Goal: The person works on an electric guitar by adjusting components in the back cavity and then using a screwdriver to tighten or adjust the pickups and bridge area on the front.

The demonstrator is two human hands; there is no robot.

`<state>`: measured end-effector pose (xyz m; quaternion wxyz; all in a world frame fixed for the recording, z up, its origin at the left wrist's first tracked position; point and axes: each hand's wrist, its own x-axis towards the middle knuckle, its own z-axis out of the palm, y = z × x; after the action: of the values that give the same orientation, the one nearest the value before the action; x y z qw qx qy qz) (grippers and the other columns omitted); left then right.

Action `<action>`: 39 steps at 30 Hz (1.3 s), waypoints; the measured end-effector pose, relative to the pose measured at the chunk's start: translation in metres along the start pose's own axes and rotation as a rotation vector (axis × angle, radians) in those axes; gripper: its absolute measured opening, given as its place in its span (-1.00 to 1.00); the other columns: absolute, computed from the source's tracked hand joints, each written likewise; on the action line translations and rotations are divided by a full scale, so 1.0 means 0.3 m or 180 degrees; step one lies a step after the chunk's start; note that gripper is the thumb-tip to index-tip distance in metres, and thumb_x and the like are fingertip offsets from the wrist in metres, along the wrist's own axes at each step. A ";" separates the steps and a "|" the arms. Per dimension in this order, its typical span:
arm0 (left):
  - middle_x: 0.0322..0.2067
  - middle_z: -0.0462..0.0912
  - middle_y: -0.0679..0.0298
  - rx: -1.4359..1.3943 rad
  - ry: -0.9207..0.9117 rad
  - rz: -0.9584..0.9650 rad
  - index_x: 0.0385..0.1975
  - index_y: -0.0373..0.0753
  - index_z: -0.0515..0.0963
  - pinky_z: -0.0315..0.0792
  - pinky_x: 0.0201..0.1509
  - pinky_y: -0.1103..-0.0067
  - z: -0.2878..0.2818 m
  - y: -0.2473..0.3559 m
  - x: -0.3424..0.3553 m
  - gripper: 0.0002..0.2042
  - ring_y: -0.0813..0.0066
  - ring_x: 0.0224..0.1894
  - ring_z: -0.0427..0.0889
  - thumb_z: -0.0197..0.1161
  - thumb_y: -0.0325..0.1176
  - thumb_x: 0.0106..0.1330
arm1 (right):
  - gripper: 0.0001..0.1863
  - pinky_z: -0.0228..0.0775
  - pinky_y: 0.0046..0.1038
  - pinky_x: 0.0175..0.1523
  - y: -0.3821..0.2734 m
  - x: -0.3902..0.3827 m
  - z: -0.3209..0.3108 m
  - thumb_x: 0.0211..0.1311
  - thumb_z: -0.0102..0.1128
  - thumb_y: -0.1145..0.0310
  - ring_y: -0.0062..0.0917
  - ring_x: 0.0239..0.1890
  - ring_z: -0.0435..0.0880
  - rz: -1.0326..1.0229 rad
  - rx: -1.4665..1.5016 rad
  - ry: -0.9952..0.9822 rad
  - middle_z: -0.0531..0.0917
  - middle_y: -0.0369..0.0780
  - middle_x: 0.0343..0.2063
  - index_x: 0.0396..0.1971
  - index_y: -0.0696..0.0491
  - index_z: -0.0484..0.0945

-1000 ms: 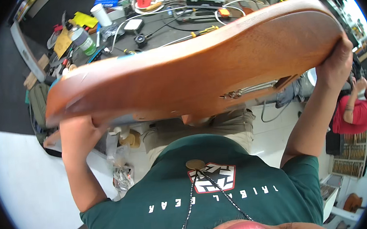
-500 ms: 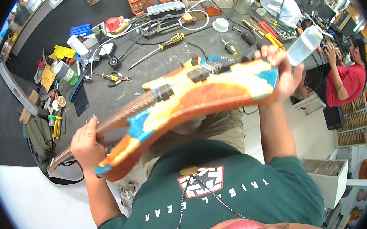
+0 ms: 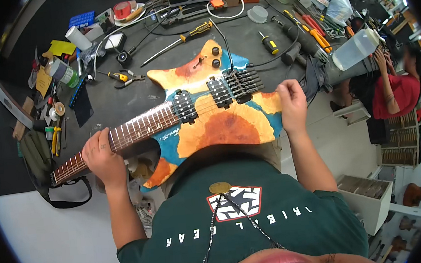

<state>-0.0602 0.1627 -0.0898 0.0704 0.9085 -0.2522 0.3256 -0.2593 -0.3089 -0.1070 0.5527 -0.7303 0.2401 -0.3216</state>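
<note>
An electric guitar [image 3: 232, 126] with a wood-tan, orange and blue body lies face up across the near edge of the bench, its body partly overhanging. Its neck [image 3: 143, 124] slants down to the left. My left hand [image 3: 103, 157] is closed around the neck, the fingers hidden behind or curled over it. At the right end of the body, my right hand [image 3: 292, 104] grips the rim with curled fingers. Two black pickups [image 3: 185, 107] and a black bridge [image 3: 244, 84] face up; a thin tremolo arm [image 3: 222, 36] sticks out toward the far side.
Beyond the guitar on the dark bench [image 3: 134, 100] lie a long screwdriver [image 3: 176, 44], yellow-black pliers [image 3: 126, 78], a short screwdriver [image 3: 268, 43] and a clear bottle [image 3: 356, 50]. A green pouch [image 3: 39, 154] sits at left. Another person [image 3: 399, 92] in red sits at right.
The guitar has turned from tilted and blurred to face up on the bench edge. Both hands still hold it; the right hand has moved down and slightly left along the body's end.
</note>
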 end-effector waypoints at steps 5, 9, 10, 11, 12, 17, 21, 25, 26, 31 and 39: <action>0.12 0.80 0.21 0.0007 -0.0023 -0.0187 0.18 -0.16 0.75 0.37 0.50 0.02 0.049 -0.016 -0.039 -0.54 0.05 0.25 0.73 0.44 -0.61 0.25 | -0.82 0.51 -0.49 0.02 -0.034 0.024 0.034 0.66 0.33 0.35 -0.63 -0.15 0.66 -0.0133 -0.0558 0.0057 0.71 -0.30 -0.26 -0.16 0.16 0.62; 0.12 0.80 0.25 -0.0025 0.0007 -0.0231 0.17 -0.15 0.77 0.32 0.50 0.02 0.053 0.002 -0.029 -0.54 0.11 0.25 0.73 0.40 -0.64 0.25 | -0.78 0.57 -0.07 0.13 -0.204 0.000 0.057 0.44 0.45 0.30 0.00 -0.06 0.73 -0.0550 -0.2324 -0.0326 0.80 -0.02 -0.16 -0.16 0.15 0.70; 0.12 0.80 0.26 0.0008 -0.0006 -0.0259 0.16 -0.15 0.77 0.30 0.50 0.04 0.057 0.003 -0.031 -0.53 0.13 0.25 0.73 0.39 -0.65 0.24 | -0.77 0.57 -0.04 0.14 -0.227 0.014 0.046 0.43 0.46 0.29 0.00 -0.03 0.73 -0.0602 -0.2719 -0.0533 0.80 -0.02 -0.17 -0.17 0.15 0.71; 0.11 0.81 0.28 0.0040 -0.0018 -0.0287 0.16 -0.15 0.78 0.29 0.49 0.07 0.061 0.003 -0.034 -0.53 0.16 0.25 0.74 0.38 -0.66 0.23 | -0.76 0.57 -0.01 0.14 -0.253 0.034 0.033 0.43 0.48 0.28 0.00 -0.01 0.74 -0.0654 -0.3110 -0.0747 0.80 -0.03 -0.17 -0.19 0.16 0.72; 0.11 0.81 0.28 0.0042 -0.0038 -0.0286 0.16 -0.15 0.78 0.29 0.49 0.07 0.059 -0.001 -0.040 -0.53 0.16 0.25 0.74 0.38 -0.66 0.23 | -0.79 0.58 -0.03 0.15 -0.289 0.084 0.027 0.41 0.50 0.31 -0.02 0.03 0.73 -0.0492 -0.2929 -0.0867 0.81 -0.02 -0.17 -0.16 0.15 0.75; 0.10 0.83 0.42 0.0150 0.0249 -0.0261 0.14 -0.05 0.78 0.18 0.50 0.08 0.075 -0.012 -0.056 -0.55 0.30 0.26 0.73 0.42 -0.55 0.23 | -0.71 0.51 -0.08 0.27 -0.156 0.331 0.050 0.29 0.58 0.43 -0.12 0.12 0.75 -0.1629 -0.2429 -0.1080 0.84 -0.14 -0.06 -0.01 0.08 0.79; 0.09 0.86 0.45 0.0164 0.0599 -0.0221 0.15 -0.02 0.82 0.25 0.49 0.14 0.074 0.023 -0.048 -0.57 0.27 0.22 0.77 0.57 -0.41 0.23 | -0.77 0.40 -0.15 0.30 -0.061 0.375 0.086 0.19 0.63 0.40 -0.28 0.09 0.76 -0.1611 -0.2664 -0.1253 0.85 -0.26 -0.19 -0.13 -0.04 0.89; 0.06 0.90 0.53 0.0266 0.0696 -0.0222 0.03 0.02 0.86 0.22 0.48 0.18 0.093 0.030 -0.059 -0.66 0.33 0.19 0.77 0.64 -0.28 0.23 | -0.85 0.38 -0.18 0.28 -0.068 0.397 0.106 0.21 0.62 0.39 -0.32 0.06 0.76 -0.1668 -0.2736 -0.1310 0.84 -0.28 -0.26 -0.22 -0.01 0.89; 0.04 0.90 0.57 0.0283 0.0785 -0.0223 0.03 0.07 0.86 0.19 0.46 0.18 0.099 0.025 -0.067 -0.65 0.38 0.16 0.76 0.60 -0.33 0.21 | -0.85 0.37 -0.18 0.28 -0.078 0.401 0.119 0.23 0.61 0.38 -0.31 0.05 0.76 -0.1743 -0.2773 -0.1393 0.84 -0.28 -0.26 -0.21 -0.01 0.89; 0.02 0.89 0.63 0.0275 0.0958 -0.0254 0.00 0.12 0.87 0.18 0.43 0.20 0.107 0.024 -0.070 -0.64 0.44 0.10 0.74 0.58 -0.35 0.18 | -0.82 0.42 -0.15 0.27 -0.088 0.419 0.118 0.30 0.57 0.38 -0.27 0.06 0.76 -0.1886 -0.2818 -0.1660 0.85 -0.26 -0.21 -0.12 0.02 0.86; 0.06 0.87 0.51 0.0173 0.0926 -0.0363 0.10 0.00 0.82 0.23 0.42 0.23 0.098 0.037 -0.056 -0.60 0.34 0.20 0.73 0.67 -0.20 0.26 | -0.76 0.60 -0.12 0.15 -0.381 0.283 0.259 0.27 0.62 0.43 -0.13 0.02 0.74 -0.2188 -0.1523 -0.2057 0.76 -0.15 -0.16 -0.16 0.10 0.72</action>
<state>-0.0606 0.1514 -0.1235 0.1001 0.8662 -0.1785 0.4559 -0.1452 -0.2868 0.0061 0.2791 -0.9346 -0.1291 -0.1790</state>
